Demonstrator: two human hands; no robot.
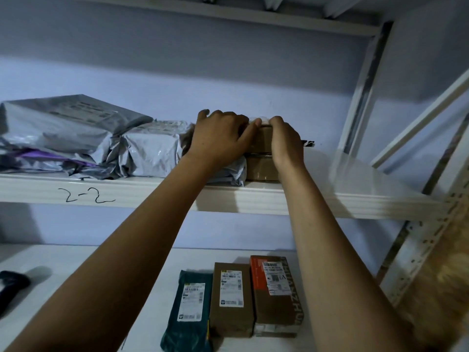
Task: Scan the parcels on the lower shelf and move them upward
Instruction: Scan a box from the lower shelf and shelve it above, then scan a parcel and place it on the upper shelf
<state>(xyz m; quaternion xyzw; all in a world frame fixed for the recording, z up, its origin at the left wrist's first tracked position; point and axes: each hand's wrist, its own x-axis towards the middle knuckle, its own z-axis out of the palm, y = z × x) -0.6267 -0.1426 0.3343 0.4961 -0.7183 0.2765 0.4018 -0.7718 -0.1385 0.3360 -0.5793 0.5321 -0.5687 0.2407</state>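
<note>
Both my hands reach up to the upper shelf (pixel 330 199), marked "2-2". My left hand (pixel 220 137) and my right hand (pixel 285 141) grip a brown cardboard parcel (pixel 264 138) from either side, stacked on another brown box (pixel 261 168). Grey plastic mailer bags (pixel 149 151) lie to the left on that shelf. On the lower shelf (pixel 76 275) lie three parcels side by side: a teal bag (pixel 190 308), a brown box (pixel 232 298) and a brown box with an orange end (pixel 275 290), each with a white label.
A dark object, perhaps a scanner (pixel 11 285), lies at the lower shelf's left edge. A white slotted upright (pixel 416 250) and a diagonal brace (pixel 418 118) stand at the right. Another shelf board (pixel 228 13) runs overhead. Bare shelf surface lies right of the stacked boxes.
</note>
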